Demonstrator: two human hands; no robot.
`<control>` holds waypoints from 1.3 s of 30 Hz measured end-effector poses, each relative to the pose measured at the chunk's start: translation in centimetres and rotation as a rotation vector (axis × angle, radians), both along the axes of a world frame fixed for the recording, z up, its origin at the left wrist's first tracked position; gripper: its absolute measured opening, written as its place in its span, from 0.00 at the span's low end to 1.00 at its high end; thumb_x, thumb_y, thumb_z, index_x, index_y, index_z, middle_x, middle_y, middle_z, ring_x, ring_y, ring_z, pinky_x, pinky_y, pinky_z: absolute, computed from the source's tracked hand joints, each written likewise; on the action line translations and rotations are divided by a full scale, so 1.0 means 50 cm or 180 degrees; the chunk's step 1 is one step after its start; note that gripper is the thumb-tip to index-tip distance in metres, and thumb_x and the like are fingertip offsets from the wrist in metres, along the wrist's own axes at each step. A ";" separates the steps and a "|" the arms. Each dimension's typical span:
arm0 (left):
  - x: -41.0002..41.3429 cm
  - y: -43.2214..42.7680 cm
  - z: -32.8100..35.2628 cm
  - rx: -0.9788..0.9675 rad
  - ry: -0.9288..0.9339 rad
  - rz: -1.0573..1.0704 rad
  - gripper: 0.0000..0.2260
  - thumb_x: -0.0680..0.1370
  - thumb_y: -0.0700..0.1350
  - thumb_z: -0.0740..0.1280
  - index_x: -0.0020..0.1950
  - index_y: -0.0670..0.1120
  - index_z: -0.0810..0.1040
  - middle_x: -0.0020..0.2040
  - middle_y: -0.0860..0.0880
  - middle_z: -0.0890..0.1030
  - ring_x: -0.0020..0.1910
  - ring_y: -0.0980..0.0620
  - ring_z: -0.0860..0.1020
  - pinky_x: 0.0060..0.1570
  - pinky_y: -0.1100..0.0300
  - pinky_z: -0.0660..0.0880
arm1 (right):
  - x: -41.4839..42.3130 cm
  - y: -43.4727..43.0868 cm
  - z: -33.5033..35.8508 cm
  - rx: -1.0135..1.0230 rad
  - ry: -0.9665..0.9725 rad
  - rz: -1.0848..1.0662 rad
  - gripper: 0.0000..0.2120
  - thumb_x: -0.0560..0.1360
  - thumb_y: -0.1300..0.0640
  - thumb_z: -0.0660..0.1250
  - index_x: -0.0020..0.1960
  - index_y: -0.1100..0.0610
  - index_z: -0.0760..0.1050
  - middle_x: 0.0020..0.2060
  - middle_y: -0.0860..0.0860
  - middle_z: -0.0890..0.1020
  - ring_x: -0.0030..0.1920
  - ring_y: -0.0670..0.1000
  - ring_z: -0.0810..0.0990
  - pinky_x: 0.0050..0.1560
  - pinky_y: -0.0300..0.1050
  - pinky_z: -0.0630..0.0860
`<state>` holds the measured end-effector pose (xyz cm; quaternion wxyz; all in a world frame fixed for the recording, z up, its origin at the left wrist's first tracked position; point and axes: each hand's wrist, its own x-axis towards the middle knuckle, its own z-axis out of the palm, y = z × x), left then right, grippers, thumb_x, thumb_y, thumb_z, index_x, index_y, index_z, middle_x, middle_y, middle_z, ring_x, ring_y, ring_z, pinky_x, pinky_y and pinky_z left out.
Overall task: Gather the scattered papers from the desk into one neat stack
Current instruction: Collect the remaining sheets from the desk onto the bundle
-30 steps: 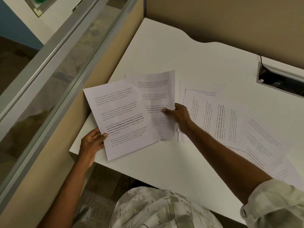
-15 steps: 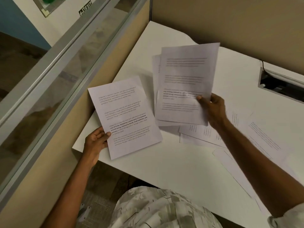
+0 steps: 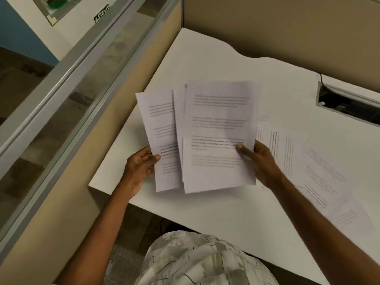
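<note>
My left hand (image 3: 139,169) grips a printed sheet (image 3: 162,140) by its lower left edge, held above the white desk (image 3: 216,219). My right hand (image 3: 261,161) pinches two or three printed sheets (image 3: 218,136) at their right edge. These overlap the right part of the left sheet, fanned and not squared. Several more printed papers (image 3: 320,173) lie scattered flat on the desk to the right, partly under my right forearm.
A tan partition wall with a glass panel (image 3: 67,112) runs along the desk's left side and another wall stands behind it. A cable cut-out box (image 3: 347,103) with a black cord sits at the desk's back right. The desk's front edge is close to my body.
My right hand has carried its sheets leftward and down until they overlap the sheet in my left hand. My left hand has lifted its sheet and turned it more upright.
</note>
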<state>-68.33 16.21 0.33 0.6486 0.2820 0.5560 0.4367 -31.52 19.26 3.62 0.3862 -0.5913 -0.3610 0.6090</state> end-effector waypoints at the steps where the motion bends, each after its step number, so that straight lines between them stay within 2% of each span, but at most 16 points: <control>1: 0.012 0.004 0.012 0.0050 -0.0007 -0.0103 0.14 0.77 0.39 0.72 0.60 0.53 0.84 0.57 0.48 0.87 0.55 0.48 0.85 0.46 0.58 0.83 | -0.009 -0.008 -0.006 -0.0026 0.0077 0.0086 0.18 0.81 0.59 0.71 0.70 0.59 0.78 0.63 0.57 0.86 0.62 0.61 0.86 0.60 0.56 0.84; 6: 0.062 0.010 0.056 0.0266 -0.0003 -0.0628 0.16 0.75 0.49 0.75 0.63 0.57 0.84 0.60 0.47 0.86 0.58 0.48 0.85 0.48 0.57 0.83 | -0.032 -0.045 -0.015 0.0040 0.0271 0.0296 0.24 0.81 0.60 0.72 0.75 0.55 0.70 0.68 0.55 0.83 0.66 0.60 0.83 0.61 0.60 0.83; 9: 0.089 0.006 0.072 0.0275 0.0102 -0.0757 0.12 0.80 0.54 0.67 0.63 0.61 0.82 0.59 0.51 0.86 0.58 0.50 0.84 0.49 0.59 0.82 | -0.028 -0.064 -0.001 0.0200 0.0146 0.0123 0.28 0.79 0.60 0.74 0.75 0.52 0.69 0.68 0.54 0.82 0.66 0.59 0.83 0.63 0.63 0.81; 12: 0.131 0.003 0.100 0.0368 0.0379 -0.0913 0.13 0.82 0.61 0.59 0.64 0.65 0.77 0.57 0.57 0.86 0.57 0.56 0.84 0.46 0.65 0.81 | -0.027 -0.084 0.022 0.0475 -0.0409 -0.0050 0.25 0.78 0.58 0.75 0.72 0.50 0.71 0.63 0.49 0.85 0.61 0.53 0.86 0.60 0.61 0.84; 16: 0.205 -0.007 0.134 0.1002 0.0790 -0.0803 0.16 0.84 0.51 0.65 0.71 0.55 0.68 0.63 0.54 0.81 0.60 0.55 0.81 0.55 0.59 0.81 | -0.032 -0.120 0.053 0.1002 -0.0470 -0.0272 0.24 0.80 0.61 0.73 0.73 0.54 0.70 0.63 0.48 0.84 0.60 0.51 0.86 0.55 0.51 0.86; 20: 0.239 -0.046 0.167 0.1388 0.0884 -0.0547 0.21 0.81 0.51 0.67 0.73 0.56 0.66 0.65 0.51 0.79 0.63 0.52 0.80 0.58 0.55 0.81 | -0.001 -0.160 0.086 0.1479 -0.0355 -0.0464 0.22 0.80 0.65 0.71 0.72 0.60 0.71 0.64 0.53 0.84 0.63 0.55 0.84 0.58 0.49 0.85; 23: 0.244 -0.103 0.151 0.1390 0.0936 -0.0619 0.29 0.77 0.49 0.73 0.75 0.52 0.65 0.66 0.50 0.78 0.65 0.53 0.78 0.60 0.58 0.80 | 0.029 -0.217 0.087 0.1374 -0.0509 -0.0480 0.22 0.77 0.58 0.76 0.69 0.54 0.75 0.59 0.48 0.85 0.60 0.50 0.85 0.56 0.41 0.84; 25: 0.258 -0.150 0.130 0.1227 0.0895 -0.0685 0.30 0.75 0.47 0.76 0.74 0.50 0.68 0.65 0.50 0.79 0.65 0.54 0.78 0.61 0.61 0.78 | 0.043 -0.261 0.076 0.1114 -0.0652 -0.0383 0.25 0.74 0.51 0.79 0.69 0.53 0.77 0.55 0.46 0.86 0.57 0.47 0.85 0.53 0.40 0.84; 27: 0.283 -0.189 0.115 0.1116 0.0990 -0.0732 0.23 0.77 0.44 0.74 0.69 0.54 0.72 0.61 0.59 0.81 0.61 0.60 0.79 0.57 0.67 0.76 | 0.051 -0.299 0.055 0.0892 -0.0740 -0.0241 0.24 0.74 0.51 0.80 0.68 0.48 0.78 0.55 0.44 0.86 0.57 0.44 0.84 0.55 0.46 0.86; 28: 0.297 -0.205 0.114 0.1161 0.1130 -0.0722 0.19 0.79 0.42 0.72 0.65 0.60 0.73 0.57 0.65 0.81 0.58 0.65 0.79 0.54 0.71 0.75 | 0.052 -0.314 0.048 0.0829 -0.0753 -0.0216 0.22 0.74 0.51 0.79 0.66 0.42 0.79 0.55 0.42 0.86 0.56 0.42 0.84 0.57 0.45 0.85; 30: 0.324 -0.235 0.118 0.1309 0.1343 -0.0716 0.21 0.82 0.40 0.68 0.59 0.69 0.74 0.53 0.70 0.80 0.55 0.69 0.78 0.51 0.76 0.73 | 0.050 -0.337 0.047 0.0916 -0.0827 -0.0154 0.22 0.76 0.52 0.77 0.61 0.29 0.78 0.54 0.34 0.85 0.56 0.37 0.83 0.56 0.40 0.84; 31: 0.334 -0.248 0.119 0.1309 0.1373 -0.0639 0.23 0.82 0.41 0.67 0.58 0.73 0.74 0.53 0.72 0.80 0.55 0.70 0.78 0.51 0.77 0.72 | 0.050 -0.345 0.050 0.0983 -0.0839 -0.0131 0.22 0.77 0.53 0.76 0.61 0.28 0.77 0.54 0.34 0.85 0.56 0.38 0.84 0.56 0.39 0.84; 33: 0.347 -0.272 0.118 0.1260 0.1231 -0.0378 0.23 0.81 0.45 0.69 0.59 0.76 0.74 0.55 0.72 0.81 0.57 0.70 0.78 0.53 0.76 0.73 | 0.062 -0.365 0.054 0.1053 -0.0718 -0.0148 0.21 0.78 0.53 0.75 0.65 0.34 0.77 0.56 0.39 0.86 0.58 0.43 0.84 0.57 0.40 0.84; 35: 0.351 -0.287 0.108 0.1284 0.1141 -0.0258 0.22 0.78 0.47 0.71 0.61 0.75 0.74 0.56 0.69 0.81 0.59 0.66 0.79 0.54 0.72 0.76 | 0.078 -0.378 0.049 0.1129 -0.0684 -0.0050 0.20 0.79 0.52 0.74 0.67 0.36 0.76 0.57 0.39 0.85 0.59 0.43 0.84 0.55 0.37 0.83; 37: 0.364 -0.302 0.090 0.1227 0.1098 -0.0291 0.21 0.79 0.45 0.71 0.62 0.71 0.75 0.55 0.65 0.82 0.59 0.62 0.79 0.54 0.67 0.79 | 0.092 -0.392 0.034 0.1017 -0.0677 0.0135 0.21 0.80 0.55 0.73 0.69 0.38 0.76 0.56 0.37 0.85 0.59 0.40 0.83 0.55 0.35 0.83; 39: 0.379 -0.316 0.068 0.1026 0.1020 -0.0289 0.18 0.80 0.44 0.70 0.64 0.64 0.74 0.55 0.60 0.82 0.59 0.59 0.79 0.57 0.63 0.80 | 0.099 -0.403 0.015 0.0758 -0.0680 0.0243 0.21 0.81 0.58 0.72 0.72 0.47 0.75 0.57 0.40 0.84 0.58 0.38 0.82 0.59 0.41 0.83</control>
